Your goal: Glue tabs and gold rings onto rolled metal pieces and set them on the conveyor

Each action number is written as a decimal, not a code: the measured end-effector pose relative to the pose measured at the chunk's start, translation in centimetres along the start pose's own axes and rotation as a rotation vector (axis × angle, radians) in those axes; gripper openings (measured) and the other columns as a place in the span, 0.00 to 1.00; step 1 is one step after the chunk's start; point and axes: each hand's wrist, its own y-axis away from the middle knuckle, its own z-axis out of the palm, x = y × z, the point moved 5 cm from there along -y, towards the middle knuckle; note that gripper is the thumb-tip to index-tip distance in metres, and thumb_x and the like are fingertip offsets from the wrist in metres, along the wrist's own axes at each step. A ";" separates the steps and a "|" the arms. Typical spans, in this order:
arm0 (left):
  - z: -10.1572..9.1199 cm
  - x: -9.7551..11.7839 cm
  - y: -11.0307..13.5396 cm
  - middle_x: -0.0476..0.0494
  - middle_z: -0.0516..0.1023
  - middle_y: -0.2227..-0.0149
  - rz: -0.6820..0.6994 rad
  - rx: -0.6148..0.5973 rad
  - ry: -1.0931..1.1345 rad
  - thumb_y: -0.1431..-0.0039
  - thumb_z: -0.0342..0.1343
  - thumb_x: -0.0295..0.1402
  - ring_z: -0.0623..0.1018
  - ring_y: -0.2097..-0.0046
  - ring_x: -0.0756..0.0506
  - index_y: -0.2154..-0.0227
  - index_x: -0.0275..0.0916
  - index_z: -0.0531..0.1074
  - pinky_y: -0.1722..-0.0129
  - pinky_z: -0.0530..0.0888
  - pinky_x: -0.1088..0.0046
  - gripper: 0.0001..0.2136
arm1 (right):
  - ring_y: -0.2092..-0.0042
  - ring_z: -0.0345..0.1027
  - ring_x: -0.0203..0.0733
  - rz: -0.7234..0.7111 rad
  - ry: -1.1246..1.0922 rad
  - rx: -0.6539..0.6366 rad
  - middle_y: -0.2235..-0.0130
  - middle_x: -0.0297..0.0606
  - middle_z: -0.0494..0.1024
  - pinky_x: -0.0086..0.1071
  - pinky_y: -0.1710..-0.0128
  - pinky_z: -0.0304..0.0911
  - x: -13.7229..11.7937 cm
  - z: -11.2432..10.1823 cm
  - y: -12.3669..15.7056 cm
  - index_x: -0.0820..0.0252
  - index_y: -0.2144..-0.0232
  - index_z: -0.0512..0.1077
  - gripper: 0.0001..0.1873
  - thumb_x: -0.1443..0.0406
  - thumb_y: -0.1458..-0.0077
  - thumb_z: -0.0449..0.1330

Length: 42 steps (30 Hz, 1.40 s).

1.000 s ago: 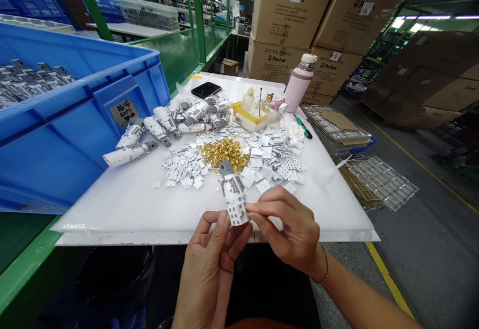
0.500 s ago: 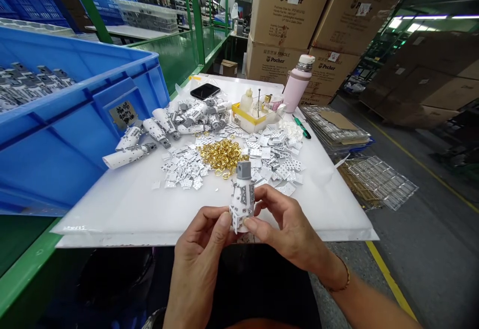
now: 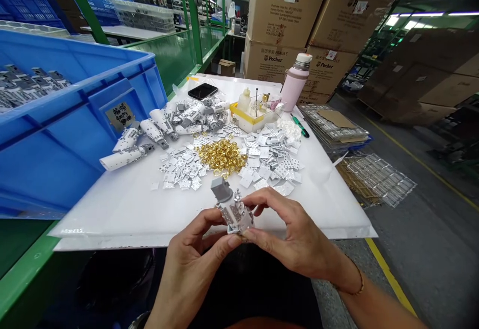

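Part [image 3: 242, 219] pinched in left hand [image 3: 198, 254] and right hand [image 3: 290, 234] looks partly assembled, grey cap [image 3: 220, 190] on, while white plates [image 3: 183, 171] and gold rings [image 3: 221, 155] lie loose beyond both hands, apparently unused.

Cardboard boxes [image 3: 284, 22] read "FRAGILE" and "Pocher"; the handwritten label [image 3: 120, 115] on the blue bin [image 3: 67, 132] is unclear.

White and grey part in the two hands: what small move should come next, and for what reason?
I would probably turn the white and grey part slightly with the right hand while the left hand steadies it. Both hands hold it near its lower end and cover some of its sides, so a turn could bring those into view.
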 end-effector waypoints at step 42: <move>1.9 -2.1 0.8 0.41 0.78 0.59 -0.229 -0.101 0.493 0.46 0.61 0.39 0.74 0.59 0.45 0.59 0.40 0.79 0.66 0.76 0.76 0.13 | 0.78 0.49 0.32 0.239 -0.753 0.609 0.79 0.27 0.57 0.26 0.79 0.52 5.0 -7.4 3.6 0.57 0.73 0.64 0.14 0.55 0.40 0.57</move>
